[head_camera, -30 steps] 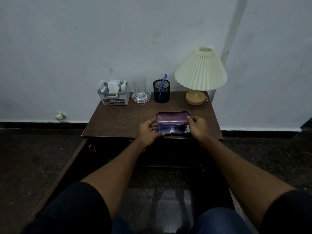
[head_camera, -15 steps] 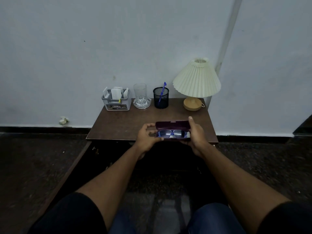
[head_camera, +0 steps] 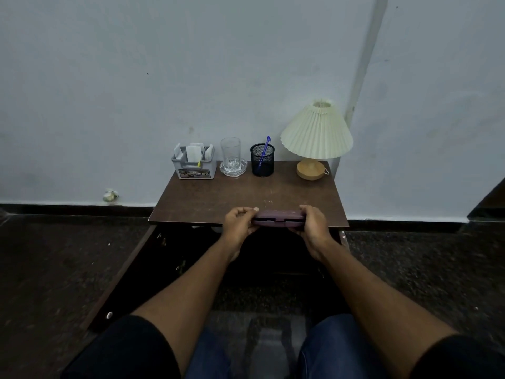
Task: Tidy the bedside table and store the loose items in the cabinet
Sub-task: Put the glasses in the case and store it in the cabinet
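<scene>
At the surface (head_camera: 218, 198) front edge, with left grip (head_camera: 239, 224) and right grip (head_camera: 311, 225) each curled round an end of the purple glasses case (head_camera: 278, 216), beware a slackened pinch dropping it short of the cabinet (head_camera: 188, 242) below.

Free room mid-tabletop (head_camera: 218, 198); organiser (head_camera: 194, 170), glass (head_camera: 231, 154), pen cup (head_camera: 262, 162), lamp (head_camera: 317, 135) along the back edge.

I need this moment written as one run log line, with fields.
purple case: lid down, at table front edge | left hand: grips its left end | right hand: grips its right end | cabinet door: open
</scene>
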Motion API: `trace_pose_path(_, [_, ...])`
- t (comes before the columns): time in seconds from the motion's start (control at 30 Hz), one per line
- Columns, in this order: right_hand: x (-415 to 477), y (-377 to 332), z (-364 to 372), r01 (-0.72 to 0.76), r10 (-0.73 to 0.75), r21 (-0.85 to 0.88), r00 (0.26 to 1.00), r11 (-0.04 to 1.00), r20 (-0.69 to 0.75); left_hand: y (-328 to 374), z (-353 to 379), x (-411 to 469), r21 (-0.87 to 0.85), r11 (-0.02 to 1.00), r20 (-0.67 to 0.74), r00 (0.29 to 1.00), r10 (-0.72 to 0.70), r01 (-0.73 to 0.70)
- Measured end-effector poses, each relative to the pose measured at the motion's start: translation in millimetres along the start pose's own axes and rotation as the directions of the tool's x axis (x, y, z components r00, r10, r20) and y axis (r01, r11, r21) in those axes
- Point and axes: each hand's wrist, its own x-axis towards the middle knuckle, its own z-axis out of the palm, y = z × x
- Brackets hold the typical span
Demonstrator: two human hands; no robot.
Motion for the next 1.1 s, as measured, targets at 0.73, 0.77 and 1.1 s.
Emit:
trace_pose_path(0.73, [-8.6, -6.7, -1.9, -0.041, 0.036, 0.11, 0.999, 0.993, 0.04, 3.5, 19.6, -4.2, -0.127, 0.988, -0.097, 0.99, -0.101, 0.089])
trace_pose_path(0.77, [-8.8, -6.7, -2.5, -0.039, 0.034, 0.121, 0.999, 0.992, 0.042, 3.9, 19.2, -5.1, -0.122, 0.989, -0.093, 0.991, -0.096, 0.084])
trace_pose_path(1.1, [-4.4, -10.2, -5.0, -0.069, 0.074, 0.152, 0.997, 0.986, -0.024, 6.4, 15.9, -5.7, -0.162, 0.984, -0.127, 0.987, -0.094, 0.072])
